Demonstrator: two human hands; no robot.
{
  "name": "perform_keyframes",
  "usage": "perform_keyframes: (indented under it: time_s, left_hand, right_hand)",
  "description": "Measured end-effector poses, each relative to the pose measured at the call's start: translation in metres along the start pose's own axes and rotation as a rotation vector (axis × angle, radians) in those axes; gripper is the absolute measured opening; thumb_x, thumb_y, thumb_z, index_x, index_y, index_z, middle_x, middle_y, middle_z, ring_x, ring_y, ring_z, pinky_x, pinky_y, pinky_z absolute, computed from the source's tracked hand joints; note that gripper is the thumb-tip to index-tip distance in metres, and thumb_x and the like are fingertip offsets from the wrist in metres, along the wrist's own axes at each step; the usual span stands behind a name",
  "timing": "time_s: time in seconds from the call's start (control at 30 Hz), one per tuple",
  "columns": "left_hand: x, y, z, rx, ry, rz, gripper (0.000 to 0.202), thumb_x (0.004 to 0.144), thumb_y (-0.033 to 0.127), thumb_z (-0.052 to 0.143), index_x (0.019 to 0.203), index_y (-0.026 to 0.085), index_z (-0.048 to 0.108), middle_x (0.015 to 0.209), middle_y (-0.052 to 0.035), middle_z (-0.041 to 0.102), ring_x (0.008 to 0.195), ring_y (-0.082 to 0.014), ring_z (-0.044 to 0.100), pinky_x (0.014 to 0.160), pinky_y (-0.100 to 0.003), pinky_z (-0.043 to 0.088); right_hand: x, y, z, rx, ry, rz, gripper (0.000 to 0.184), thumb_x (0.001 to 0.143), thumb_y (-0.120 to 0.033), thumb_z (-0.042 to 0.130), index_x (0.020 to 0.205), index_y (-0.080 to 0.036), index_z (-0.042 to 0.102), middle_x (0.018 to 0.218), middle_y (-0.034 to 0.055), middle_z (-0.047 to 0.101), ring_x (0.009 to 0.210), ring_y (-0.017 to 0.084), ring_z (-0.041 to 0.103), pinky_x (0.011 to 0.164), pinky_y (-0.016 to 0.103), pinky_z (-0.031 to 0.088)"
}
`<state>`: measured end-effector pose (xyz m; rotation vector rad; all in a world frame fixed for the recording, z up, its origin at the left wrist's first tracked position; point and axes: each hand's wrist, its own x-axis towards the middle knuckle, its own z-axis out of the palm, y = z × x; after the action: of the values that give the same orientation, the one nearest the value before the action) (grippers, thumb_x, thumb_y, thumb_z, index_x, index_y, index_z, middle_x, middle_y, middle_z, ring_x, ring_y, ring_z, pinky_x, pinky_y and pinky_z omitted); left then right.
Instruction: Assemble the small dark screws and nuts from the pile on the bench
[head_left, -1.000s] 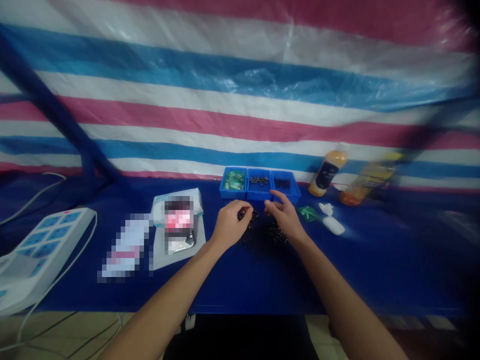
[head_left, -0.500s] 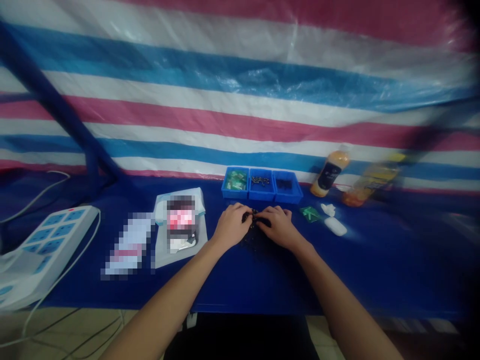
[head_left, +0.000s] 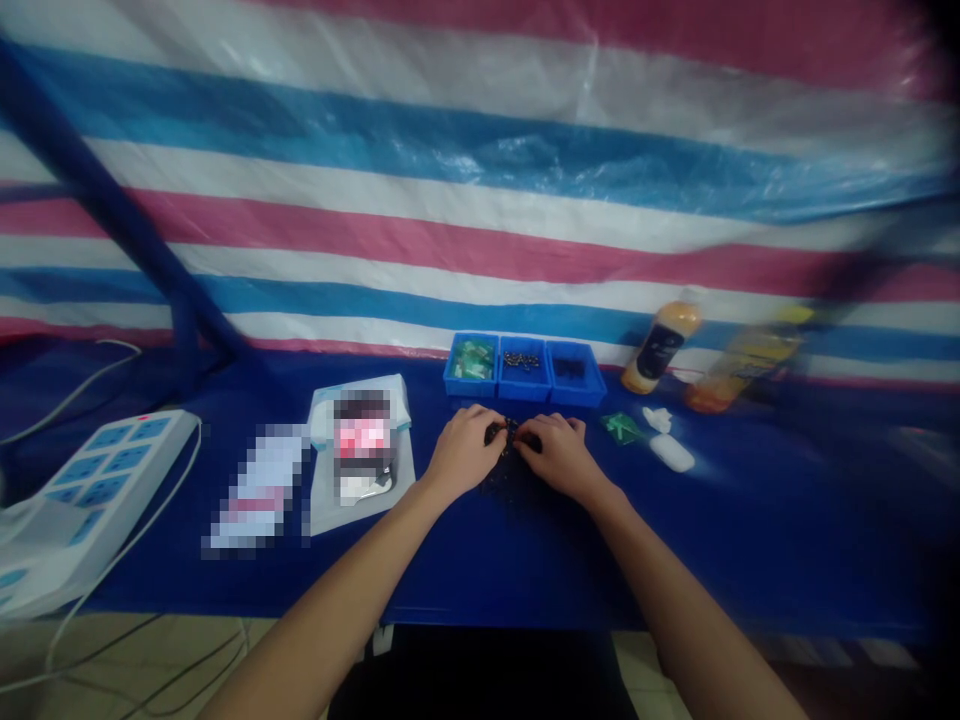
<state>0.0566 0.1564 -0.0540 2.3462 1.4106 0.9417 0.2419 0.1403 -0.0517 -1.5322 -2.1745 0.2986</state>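
Observation:
Both hands rest close together over a small pile of tiny dark and brassy pieces (head_left: 507,450) on the blue tabletop. My left hand (head_left: 469,446) curls inward at the pile's left side, thumb and forefinger bent around some pieces. From the right, my right hand (head_left: 559,452) meets it with bent fingers and thumb at the pile's edge. What the fingertips grip is too small to name. Just beyond stand three joined blue bins: the left bin (head_left: 448,385) has green packets, the middle bin (head_left: 523,392) small metallic pieces, the right bin (head_left: 598,390) dark pieces.
To the right are a green packet (head_left: 620,428), a crumpled tissue (head_left: 657,418), a white rounded case (head_left: 671,452) and two bottles, one orange (head_left: 660,345), one yellow (head_left: 754,360). On the left lie a white packet (head_left: 397,470), a blurred-out sheet (head_left: 259,490) and a power strip (head_left: 124,490).
My right fingertips have drawn slightly apart from the left ones, so a narrow gap shows over the pile. Everything else stays in place.

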Motion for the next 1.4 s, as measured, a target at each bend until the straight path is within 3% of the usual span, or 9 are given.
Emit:
perform_keyframes:
  time_s: [0.5, 0.73, 1.0, 1.2, 1.4]
  left_hand:
    - [0.002, 0.003, -0.003, -0.019, 0.017, -0.010, 0.012, 0.089, 0.024, 0.058, 0.095, 0.023, 0.067, 0.097, -0.0036, 0.066, 0.094, -0.0239, 0.059, 0.085, -0.041, 0.047]
    - [0.002, 0.003, -0.002, -0.033, 0.017, 0.007, 0.013, 0.089, 0.024, 0.056, 0.096, 0.022, 0.067, 0.097, -0.0038, 0.066, 0.094, -0.0230, 0.058, 0.085, -0.039, 0.047]
    - [0.002, 0.005, -0.003, -0.037, -0.017, -0.005, 0.014, 0.090, 0.026, 0.056, 0.097, 0.023, 0.067, 0.098, -0.0027, 0.066, 0.096, -0.0224, 0.058, 0.088, -0.038, 0.045]
    - [0.001, 0.011, -0.005, -0.072, -0.026, 0.082, 0.014, 0.088, 0.029, 0.062, 0.100, 0.024, 0.066, 0.099, -0.0025, 0.066, 0.096, -0.0227, 0.058, 0.085, -0.038, 0.045]
    - [0.004, 0.013, -0.005, -0.107, 0.030, 0.147, 0.019, 0.084, 0.029, 0.069, 0.103, 0.024, 0.065, 0.095, -0.0010, 0.068, 0.091, -0.0204, 0.060, 0.080, -0.035, 0.044]
  right_hand:
    - [0.003, 0.003, -0.003, 0.067, 0.069, 0.050, 0.009, 0.084, -0.022, 0.059, 0.088, -0.025, 0.066, 0.089, 0.0020, 0.068, 0.091, 0.022, 0.055, 0.087, 0.042, 0.026]
    - [0.003, 0.003, -0.007, 0.117, 0.084, 0.064, 0.026, 0.088, -0.021, 0.052, 0.111, -0.026, 0.062, 0.090, 0.0030, 0.064, 0.092, 0.021, 0.057, 0.083, 0.037, 0.033]
    - [0.004, 0.010, -0.004, 0.172, 0.061, 0.037, 0.022, 0.094, -0.022, 0.043, 0.101, -0.025, 0.064, 0.101, 0.0041, 0.062, 0.099, 0.019, 0.058, 0.088, 0.036, 0.037]
    - [0.004, 0.008, -0.004, 0.380, 0.052, 0.048, 0.018, 0.093, -0.025, 0.044, 0.102, -0.022, 0.058, 0.096, 0.0032, 0.065, 0.088, 0.018, 0.060, 0.079, 0.032, 0.042]
    - [0.006, 0.001, -0.011, 0.817, 0.035, 0.091, 0.020, 0.088, -0.037, 0.055, 0.095, -0.019, 0.057, 0.087, 0.0021, 0.065, 0.081, 0.016, 0.060, 0.075, 0.028, 0.044]
